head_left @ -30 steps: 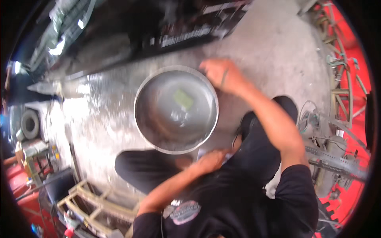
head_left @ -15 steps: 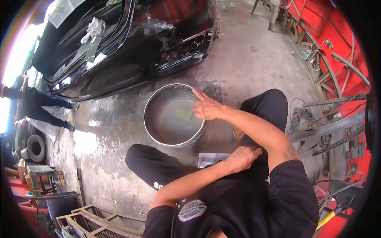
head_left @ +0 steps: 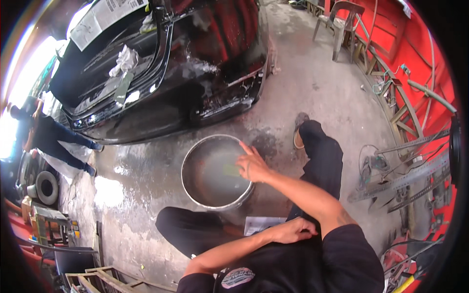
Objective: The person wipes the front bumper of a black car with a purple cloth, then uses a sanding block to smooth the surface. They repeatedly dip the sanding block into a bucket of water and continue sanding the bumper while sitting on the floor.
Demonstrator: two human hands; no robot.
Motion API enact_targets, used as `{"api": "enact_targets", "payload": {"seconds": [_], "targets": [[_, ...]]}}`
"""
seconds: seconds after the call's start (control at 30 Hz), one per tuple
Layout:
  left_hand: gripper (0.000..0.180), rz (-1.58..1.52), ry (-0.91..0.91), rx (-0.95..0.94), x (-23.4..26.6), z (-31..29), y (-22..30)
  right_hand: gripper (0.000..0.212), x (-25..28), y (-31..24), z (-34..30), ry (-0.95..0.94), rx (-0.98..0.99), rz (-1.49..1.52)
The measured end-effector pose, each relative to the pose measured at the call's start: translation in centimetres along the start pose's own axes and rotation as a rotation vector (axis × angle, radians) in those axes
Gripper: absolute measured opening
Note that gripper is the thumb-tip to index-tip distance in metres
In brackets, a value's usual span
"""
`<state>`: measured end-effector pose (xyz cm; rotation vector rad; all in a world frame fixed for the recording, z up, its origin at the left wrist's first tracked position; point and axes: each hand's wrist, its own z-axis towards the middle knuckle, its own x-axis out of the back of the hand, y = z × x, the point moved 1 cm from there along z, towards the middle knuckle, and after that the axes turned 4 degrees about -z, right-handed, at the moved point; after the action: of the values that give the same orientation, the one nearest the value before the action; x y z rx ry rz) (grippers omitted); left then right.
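Note:
A round metal-rimmed basin holding cloudy water stands on the floor in front of me. My right hand reaches over its right side, fingers spread, with one finger along the rim. Close by its fingertips, a green rectangular pad lies in the water; whether they touch it I cannot tell. Across my lap rests my left hand, its fingers curled in; anything inside them is hidden. A white printed sheet lies between my legs, beyond the left forearm.
A black car body with wet patches stands beyond the basin. At the left a person stands near a tyre. Metal frames and a brown chair line the right. A slatted wooden frame lies lower left.
The view has tilted up, so the basin and car sit lower in it. My right hand's fingers have come nearer the green pad. My left hand's fingers now curl more visibly over my lap.

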<state>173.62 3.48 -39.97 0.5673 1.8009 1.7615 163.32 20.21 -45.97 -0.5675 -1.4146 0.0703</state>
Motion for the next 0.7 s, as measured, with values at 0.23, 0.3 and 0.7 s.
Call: {"api": "enact_targets", "payload": {"seconds": [0.23, 0.3, 0.7], "targets": [[0.021, 0.682, 0.477, 0.418, 16.7, -11.8, 3.7, 0.027, -1.2, 2.7, -0.4, 0.129, 0.038, -0.015], [0.017, 1.200, 0.579, 0.764, 23.6, -16.9, -4.0, 0.027, 0.5, 1.1, 0.8, 0.036, 0.071, -0.110], [0.043, 0.780, 0.343, 1.119, 37.6, -18.7, -32.0, 0.032, 0.7, 1.5, 1.4, 0.143, 0.069, 0.163]]}}
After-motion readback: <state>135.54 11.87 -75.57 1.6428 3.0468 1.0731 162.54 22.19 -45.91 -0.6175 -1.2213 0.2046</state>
